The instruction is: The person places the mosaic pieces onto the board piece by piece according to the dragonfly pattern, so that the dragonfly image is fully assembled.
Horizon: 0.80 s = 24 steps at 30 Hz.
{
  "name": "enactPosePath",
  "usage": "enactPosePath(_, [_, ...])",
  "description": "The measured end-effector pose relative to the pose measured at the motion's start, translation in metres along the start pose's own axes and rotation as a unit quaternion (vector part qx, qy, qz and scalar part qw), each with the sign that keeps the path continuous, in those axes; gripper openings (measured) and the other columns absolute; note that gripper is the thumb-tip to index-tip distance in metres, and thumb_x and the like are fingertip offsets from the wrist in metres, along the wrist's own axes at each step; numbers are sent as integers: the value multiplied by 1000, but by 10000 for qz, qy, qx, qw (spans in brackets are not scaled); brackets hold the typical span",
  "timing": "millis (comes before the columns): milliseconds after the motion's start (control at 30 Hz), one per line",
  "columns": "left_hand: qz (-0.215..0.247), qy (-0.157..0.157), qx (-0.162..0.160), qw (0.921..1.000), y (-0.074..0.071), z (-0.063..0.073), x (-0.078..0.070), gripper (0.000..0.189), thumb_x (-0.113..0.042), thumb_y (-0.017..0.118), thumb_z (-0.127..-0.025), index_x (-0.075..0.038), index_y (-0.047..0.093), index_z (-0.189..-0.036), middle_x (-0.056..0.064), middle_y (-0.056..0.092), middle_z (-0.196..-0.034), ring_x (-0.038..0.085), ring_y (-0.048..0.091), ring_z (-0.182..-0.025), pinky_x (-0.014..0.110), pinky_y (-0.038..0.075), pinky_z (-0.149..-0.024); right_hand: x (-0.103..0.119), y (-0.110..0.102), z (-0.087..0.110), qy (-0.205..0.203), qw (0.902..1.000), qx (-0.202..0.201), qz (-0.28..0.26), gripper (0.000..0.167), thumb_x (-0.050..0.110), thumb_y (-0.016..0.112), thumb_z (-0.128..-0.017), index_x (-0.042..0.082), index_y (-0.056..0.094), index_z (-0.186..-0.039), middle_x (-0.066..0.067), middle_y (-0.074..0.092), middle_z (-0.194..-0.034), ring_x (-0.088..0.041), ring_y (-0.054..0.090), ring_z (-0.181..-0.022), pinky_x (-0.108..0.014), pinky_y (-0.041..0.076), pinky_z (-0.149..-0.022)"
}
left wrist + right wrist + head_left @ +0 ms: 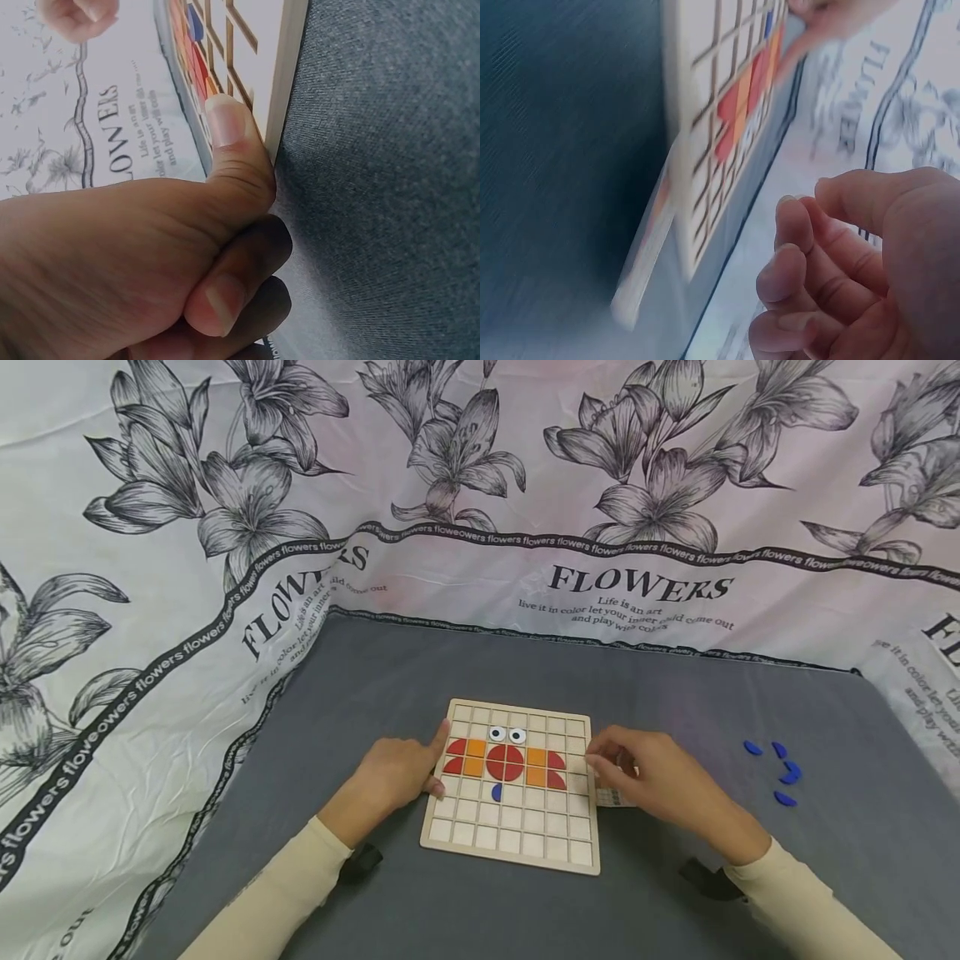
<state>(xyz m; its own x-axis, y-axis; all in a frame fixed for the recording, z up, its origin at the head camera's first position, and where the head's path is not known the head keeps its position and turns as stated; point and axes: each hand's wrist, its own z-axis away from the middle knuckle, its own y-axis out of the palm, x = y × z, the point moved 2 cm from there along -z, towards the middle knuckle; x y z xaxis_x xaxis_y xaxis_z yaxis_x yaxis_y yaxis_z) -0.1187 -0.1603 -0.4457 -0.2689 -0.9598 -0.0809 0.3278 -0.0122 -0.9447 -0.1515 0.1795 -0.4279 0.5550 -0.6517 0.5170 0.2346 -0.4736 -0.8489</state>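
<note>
A square wooden grid board (510,859) lies on the table with a figure of red, orange and blue pieces. Two round eye pieces (507,735) sit above the red circle (505,762), and a blue half-circle (497,792) lies below it. My left hand (393,772) touches the board's left edge, index finger stretched along it; the left wrist view shows the thumb (229,124) on the rim and other fingers bent. Beside the right edge hovers my right hand (652,770), fingers loosely bent, with a gap between thumb and fingertips and nothing visible in them.
Several loose blue half-circle pieces (785,798) lie on the grey tabletop (697,710) to the right. A printed card (617,798) sticks out from under the board's right side. Floral cloth (465,577) hangs behind and at the sides.
</note>
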Motion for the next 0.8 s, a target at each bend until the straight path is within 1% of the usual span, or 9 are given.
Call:
enactPosePath(67, [24,-13,34,10000,-1,0,0,98,-48,74,-92,-9,27,-169,2,52,-59,19,52,-58,37,43,-59,-11,-8,9,42,9998,-139,98,6,22,72,-104,19,73,-109,10,70,-84,-4,58,-68,-27,48,-59])
enactPosePath(133, [67,-19,76,9999,-2,-1,0,98,-47,74,-92,-9,27,-169,2,53,-60,19,53,-59,37,44,-60,-24,-15,18,102,9988,-356,310,7,22,72,-103,19,73,-109,10,70,-85,-3,59,-70,-27,50,-62])
enactPosePath(267, [103,-22,139,9998,-2,-2,-1,99,-46,75,-91,-8,27,-169,2,55,-62,20,55,-63,38,46,-63,-52,-27,41,422,9934,-758,752,6,22,73,-103,18,74,-108,11,70,-88,-3,60,-73,-28,50,-63])
enactPosePath(367, [110,-11,123,9999,-3,-1,-1,99,-46,76,-90,-7,28,-168,2,55,-61,20,55,-63,38,46,-63,-72,-35,60,769,9866,-1003,1037,8,22,74,-102,17,75,-108,10,70,-89,-4,58,-73,-28,47,-60])
enactPosePath(467, [129,-1,107,9999,-3,-1,-1,99,-46,77,-90,-6,29,-168,2,55,-61,20,55,-63,38,46,-63,-90,-46,76,1075,9776,-1266,1293,10,20,75,-100,15,76,-109,5,72,-90,-7,58,-74,-30,45,-58])
enactPosePath(567, [132,-9,107,9999,-2,-2,-1,100,-46,77,-90,-7,29,-168,2,56,-63,19,56,-65,39,47,-65,-106,-57,90,1381,9686,-1468,1457,14,17,74,-99,12,76,-112,-2,73,-94,-14,60,-75,-33,44,-57])
enactPosePath(667, [151,-33,114,9998,-2,-3,0,99,-45,78,-90,-7,29,-168,3,60,-66,20,58,-69,40,49,-68,-119,-67,104,1808,9589,-1504,1588,17,18,71,-100,10,75,-114,-9,74,-99,-22,64,-77,-36,43,-54])
enactPosePath(800, [228,-6,91,9997,-2,-2,0,98,-44,78,-91,-7,29,-168,4,62,-69,20,58,-68,41,49,-67,-133,-73,122,2280,9473,-1356,1795,20,19,72,-99,6,74,-114,-17,73,-105,-29,67,-77,-43,46,-53])
